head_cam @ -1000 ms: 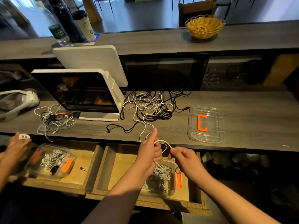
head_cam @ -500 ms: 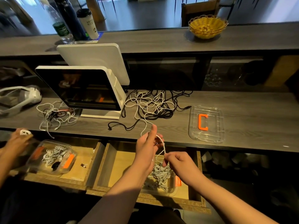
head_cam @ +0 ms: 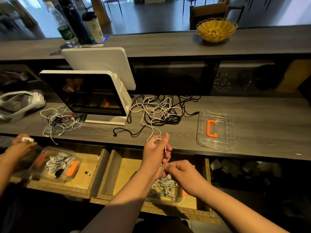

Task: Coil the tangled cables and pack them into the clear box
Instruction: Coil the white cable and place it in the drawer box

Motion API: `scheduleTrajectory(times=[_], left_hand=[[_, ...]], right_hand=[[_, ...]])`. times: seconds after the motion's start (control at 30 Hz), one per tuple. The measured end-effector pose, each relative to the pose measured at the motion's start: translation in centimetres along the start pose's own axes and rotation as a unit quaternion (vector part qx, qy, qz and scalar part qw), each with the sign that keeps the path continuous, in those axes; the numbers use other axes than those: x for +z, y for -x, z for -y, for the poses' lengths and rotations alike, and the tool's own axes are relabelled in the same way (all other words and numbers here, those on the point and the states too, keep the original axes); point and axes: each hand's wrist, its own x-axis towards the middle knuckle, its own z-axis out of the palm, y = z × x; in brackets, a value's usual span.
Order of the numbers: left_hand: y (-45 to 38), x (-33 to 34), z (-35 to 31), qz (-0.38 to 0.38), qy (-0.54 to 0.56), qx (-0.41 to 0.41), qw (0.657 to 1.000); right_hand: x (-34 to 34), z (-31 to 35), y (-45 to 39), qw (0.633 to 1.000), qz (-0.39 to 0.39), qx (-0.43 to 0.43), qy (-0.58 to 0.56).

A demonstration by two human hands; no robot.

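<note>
White cable (head_cam: 152,130) is trailing from the tangle on the counter (head_cam: 252,108) into the raised left hand (head_cam: 155,153), looping around its curled fingers; the right hand (head_cam: 180,171) is pinching the cable's lower end above the clear box (head_cam: 178,201) in the drawer (head_cam: 207,182).

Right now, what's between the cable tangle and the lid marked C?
Head view: bare countertop, except a black cable end reaching from the tangle toward the lid.

The grey counter (head_cam: 252,106) bears tangled cables (head_cam: 158,111), a clear lid (head_cam: 217,145) and a monitor (head_cam: 87,93).
</note>
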Motion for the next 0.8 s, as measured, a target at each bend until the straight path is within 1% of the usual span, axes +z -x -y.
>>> scheduleTrajectory(times=[0.1,0.17,0.33,0.43,0.5,0.57,0.67,0.73,0.8], left_hand=[[0.0,0.3,-0.1,0.006,-0.005,-0.036,0.999],[-0.1,0.2,-0.1,0.016,-0.016,-0.047,0.999],[-0.3,0.4,0.4,0.053,-0.021,-0.009,0.998],[-0.8,0.3,0.7,0.06,-0.019,0.012,0.998],[-1.1,0.1,0.8,0.058,-0.06,0.018,0.996],[-1.3,0.0,1.0,0.057,-0.136,0.022,0.989],[-1.9,-0.1,1.8,0.062,-0.233,0.014,0.97],[-2.0,-0.3,2.2,0.081,-0.24,-0.014,0.967],[-1.6,-0.5,1.9,0.107,-0.249,-0.047,0.962]], right_hand=[[-0.3,0.0,0.1,1.0,-0.004,-0.006,0.007],[-0.4,-0.2,0.2,1.0,-0.006,-0.006,0.007],[-0.3,-0.4,0.4,1.0,-0.01,-0.003,0.025],[-0.4,-0.5,0.3,0.998,0.001,0.009,0.061],[-0.3,-0.5,0.4,0.994,0.018,0.007,0.108],[-0.2,-0.4,0.6,0.99,0.024,0.001,0.138],[-0.3,0.1,0.8,0.995,0.011,-0.006,0.099],[-0.6,0.5,0.9,0.998,-0.003,-0.025,0.065],[-1.0,0.8,0.8,0.996,-0.022,-0.056,0.058]])
